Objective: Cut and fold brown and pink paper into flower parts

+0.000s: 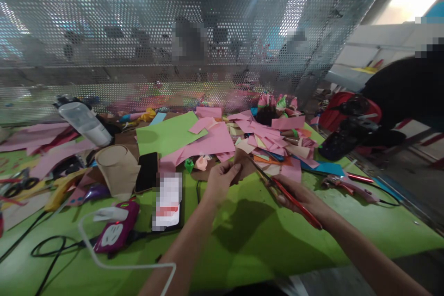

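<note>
My left hand (221, 179) is closed in a pinch on a piece of brown paper (244, 165), held just above the green table (249, 236). My right hand (298, 196) grips red-handled scissors (287, 196), whose blades point up-left into the brown paper's right edge. Both hands hover in front of a heap of pink paper pieces (263, 136). A large pink sheet (211, 142) and a light green sheet (166, 134) lie just beyond my left hand.
A black phone (147, 172), a brown paper roll (118, 169), a clear bottle (85, 122) and a pink device with white cable (116, 231) sit left. A glue gun (350, 186) lies right. A perforated metal screen (173, 46) backs the table. A person in black (405, 88) sits at right.
</note>
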`<move>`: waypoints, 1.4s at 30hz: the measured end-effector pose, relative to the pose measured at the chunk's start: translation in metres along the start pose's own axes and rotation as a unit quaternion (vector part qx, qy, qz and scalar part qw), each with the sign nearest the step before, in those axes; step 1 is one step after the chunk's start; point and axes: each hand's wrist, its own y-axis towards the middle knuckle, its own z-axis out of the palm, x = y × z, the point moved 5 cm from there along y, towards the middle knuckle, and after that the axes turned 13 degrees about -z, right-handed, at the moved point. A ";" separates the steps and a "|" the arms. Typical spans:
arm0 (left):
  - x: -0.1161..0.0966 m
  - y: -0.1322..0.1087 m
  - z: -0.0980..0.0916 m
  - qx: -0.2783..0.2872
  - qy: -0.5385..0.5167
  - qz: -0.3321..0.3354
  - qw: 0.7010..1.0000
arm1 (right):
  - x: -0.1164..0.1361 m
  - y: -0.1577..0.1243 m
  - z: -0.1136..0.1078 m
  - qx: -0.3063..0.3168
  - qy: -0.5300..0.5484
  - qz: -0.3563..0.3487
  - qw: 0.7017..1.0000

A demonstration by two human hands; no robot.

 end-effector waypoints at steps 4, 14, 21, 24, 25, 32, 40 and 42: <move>0.002 -0.002 0.002 0.000 0.026 -0.004 1.000 | 0.002 -0.001 0.001 0.020 -0.026 -0.002 0.999; 0.002 -0.004 0.007 0.017 0.026 -0.028 0.999 | 0.007 0.009 0.001 -0.018 -0.026 0.019 0.999; 0.004 -0.002 0.004 0.019 0.034 -0.034 0.999 | 0.002 0.008 -0.001 -0.014 -0.013 0.026 0.999; 0.006 -0.002 0.005 0.023 0.044 -0.036 0.998 | 0.003 0.006 -0.004 0.002 -0.055 0.010 0.998; 0.007 -0.002 0.006 0.028 0.049 -0.039 0.998 | 0.004 0.005 -0.004 0.009 -0.072 0.005 0.997; 0.014 0.000 0.012 0.054 0.054 -0.060 0.995 | 0.003 0.004 -0.004 0.013 -0.092 0.012 0.996; 0.012 -0.001 0.011 0.060 0.050 -0.056 0.995 | 0.001 0.008 -0.004 -0.015 -0.047 0.012 0.999; 0.013 -0.002 0.011 0.060 0.052 -0.057 0.995 | 0.001 0.009 -0.004 -0.015 -0.037 0.020 0.999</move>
